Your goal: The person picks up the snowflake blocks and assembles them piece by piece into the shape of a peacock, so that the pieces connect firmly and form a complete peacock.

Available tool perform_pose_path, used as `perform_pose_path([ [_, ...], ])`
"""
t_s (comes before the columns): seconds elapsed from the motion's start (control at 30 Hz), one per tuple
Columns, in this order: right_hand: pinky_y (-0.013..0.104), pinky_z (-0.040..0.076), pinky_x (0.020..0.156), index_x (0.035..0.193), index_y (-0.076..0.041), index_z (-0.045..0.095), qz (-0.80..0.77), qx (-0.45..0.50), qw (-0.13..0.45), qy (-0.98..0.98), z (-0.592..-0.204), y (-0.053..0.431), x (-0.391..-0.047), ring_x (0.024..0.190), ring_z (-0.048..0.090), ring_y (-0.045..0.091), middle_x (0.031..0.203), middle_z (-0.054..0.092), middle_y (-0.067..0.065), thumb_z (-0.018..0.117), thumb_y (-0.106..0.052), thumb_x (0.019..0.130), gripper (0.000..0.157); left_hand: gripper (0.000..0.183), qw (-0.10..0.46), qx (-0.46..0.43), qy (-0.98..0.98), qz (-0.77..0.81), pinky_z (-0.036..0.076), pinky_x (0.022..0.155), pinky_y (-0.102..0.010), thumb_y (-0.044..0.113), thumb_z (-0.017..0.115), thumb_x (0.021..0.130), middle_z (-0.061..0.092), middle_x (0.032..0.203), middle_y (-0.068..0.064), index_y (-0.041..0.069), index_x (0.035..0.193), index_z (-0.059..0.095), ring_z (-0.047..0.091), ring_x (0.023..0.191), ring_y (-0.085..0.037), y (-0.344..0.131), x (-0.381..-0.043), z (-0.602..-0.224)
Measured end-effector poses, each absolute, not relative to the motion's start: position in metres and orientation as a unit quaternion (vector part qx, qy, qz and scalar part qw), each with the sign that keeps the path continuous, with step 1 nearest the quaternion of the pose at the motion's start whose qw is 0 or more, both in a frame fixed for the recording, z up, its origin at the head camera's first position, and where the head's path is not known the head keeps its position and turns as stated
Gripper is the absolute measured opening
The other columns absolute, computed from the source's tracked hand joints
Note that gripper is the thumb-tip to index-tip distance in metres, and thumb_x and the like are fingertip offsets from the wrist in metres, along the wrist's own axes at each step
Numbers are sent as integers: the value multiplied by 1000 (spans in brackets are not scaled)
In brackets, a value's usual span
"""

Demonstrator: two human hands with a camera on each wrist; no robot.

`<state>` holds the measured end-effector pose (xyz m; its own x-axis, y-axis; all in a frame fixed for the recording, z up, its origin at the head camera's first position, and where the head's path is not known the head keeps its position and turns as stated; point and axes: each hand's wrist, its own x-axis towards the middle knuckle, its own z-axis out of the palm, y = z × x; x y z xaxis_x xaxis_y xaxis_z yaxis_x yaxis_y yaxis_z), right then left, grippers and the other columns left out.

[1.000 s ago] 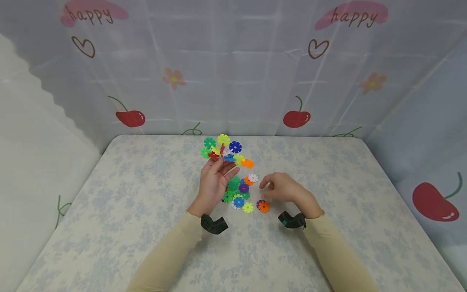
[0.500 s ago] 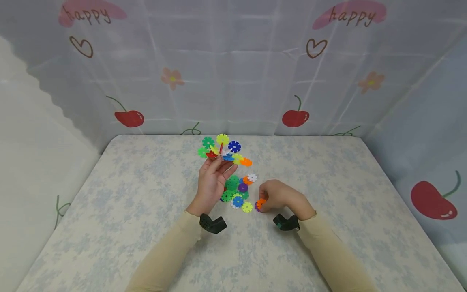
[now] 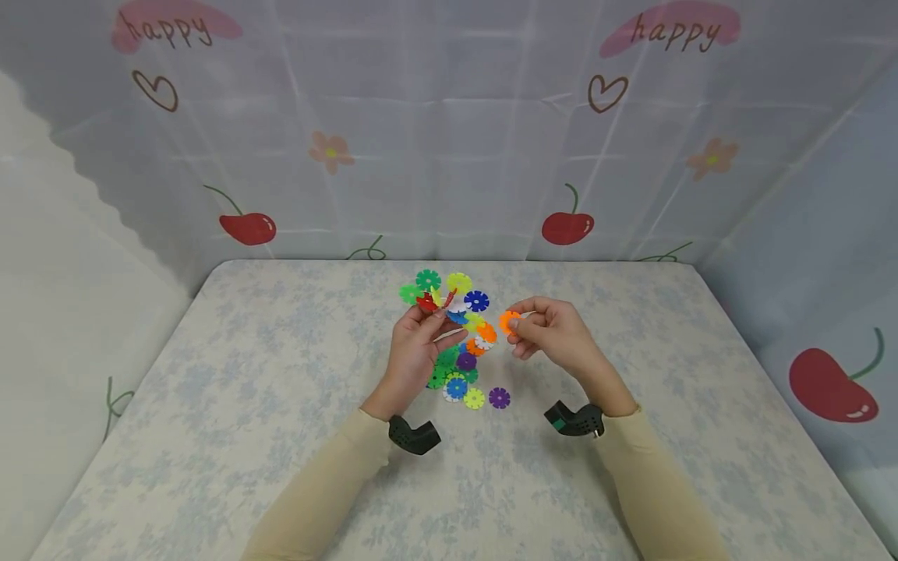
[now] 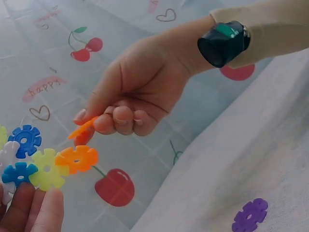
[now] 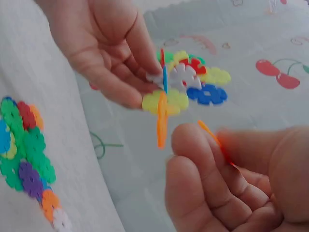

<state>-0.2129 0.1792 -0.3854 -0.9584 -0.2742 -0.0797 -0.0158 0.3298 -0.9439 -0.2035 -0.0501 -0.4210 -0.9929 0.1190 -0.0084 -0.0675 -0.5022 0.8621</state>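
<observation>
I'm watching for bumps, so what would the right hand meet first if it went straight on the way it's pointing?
The right hand would likely meet the round, notched orange plastic disc ending the multicoloured joined discs in the left hand, though depth is unclear.

Two grips [image 3: 412, 351] and two wrist cameras [image 3: 415, 436] show above one bench [image 3: 295, 351]. One cluster [image 5: 188, 72] joins two green discs [image 3: 422, 280], two red, three yellow, two blue, one orange and at least one white. One orange disc [image 3: 508, 320] is separate; one purple disc [image 3: 500, 402] lies alone; the overlapping pile [image 3: 447, 358] defies counting.
</observation>
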Motion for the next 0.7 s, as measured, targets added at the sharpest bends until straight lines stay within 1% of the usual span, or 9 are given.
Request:
perform_pose_path([
  [0.03, 29, 64, 65, 127, 10, 59, -582, -84, 112, 801, -384, 178, -212, 62, 71, 12, 82, 74, 11, 59, -10, 103, 31, 17, 54, 34, 508, 859, 63, 87, -31, 5, 45, 108, 63, 101, 0, -2, 122, 52, 70, 92, -10, -50, -203, -421],
  [0.1, 28, 63, 64, 129, 10, 60, -593, -78, 114, 794, -383, 174, -210, 61, 71, 11, 80, 74, 8, 56, -11, 105, 33, 21, 53, 47, 529, 845, 62, 88, -31, 4, 46, 107, 64, 101, 0, -5, 126, 50, 71, 94, -10, -49, -202, -421],
  [0.13, 28, 63, 64, 130, 10, 60, -595, -75, 115, 792, -382, 173, -209, 61, 71, 11, 79, 74, 8, 54, -11, 105, 33, 21, 52, 55, 535, 841, 62, 88, -31, 4, 46, 107, 64, 101, 0, -5, 125, 51, 71, 94, -10, -48, -201, -422],
  [0.27, 29, 63, 62, 129, 10, 61, -587, -66, 113, 799, -383, 169, -206, 58, 71, 11, 83, 74, 20, 55, -11, 105, 33, 18, 38, 74, 553, 829, 62, 89, -31, 2, 45, 106, 65, 98, 1, -7, 121, 52, 71, 93, -8, -46, -199, -422],
  [0.33, 29, 63, 61, 128, 9, 62, -581, -61, 109, 804, -383, 167, -205, 57, 70, 12, 82, 74, 21, 56, -11, 104, 32, 19, 23, 80, 568, 819, 62, 89, -32, 2, 47, 106, 66, 98, 0, -8, 122, 53, 71, 93, -8, -45, -198, -422],
  [0.53, 31, 63, 61, 127, 8, 64, -569, -52, 101, 815, -382, 165, -203, 56, 68, 12, 74, 72, 7, 57, -12, 104, 31, 21, -15, 87, 601, 794, 61, 90, -35, 3, 50, 105, 68, 101, -6, -10, 121, 55, 72, 95, -10, -44, -195, -422],
  [0.63, 31, 63, 61, 126, 9, 63, -569, -51, 101, 815, -383, 163, -202, 55, 68, 12, 73, 72, 5, 57, -12, 104, 31, 20, -19, 85, 609, 788, 62, 89, -35, 2, 51, 105, 69, 103, -12, -9, 121, 56, 73, 94, -9, -43, -195, -423],
  [0.7, 30, 63, 60, 125, 11, 63, -570, -55, 97, 814, -385, 162, -202, 55, 68, 11, 72, 72, 5, 57, -10, 104, 30, 21, -23, 86, 616, 783, 61, 89, -34, 2, 51, 105, 69, 106, -19, -10, 121, 56, 73, 94, -8, -42, -194, -423],
])
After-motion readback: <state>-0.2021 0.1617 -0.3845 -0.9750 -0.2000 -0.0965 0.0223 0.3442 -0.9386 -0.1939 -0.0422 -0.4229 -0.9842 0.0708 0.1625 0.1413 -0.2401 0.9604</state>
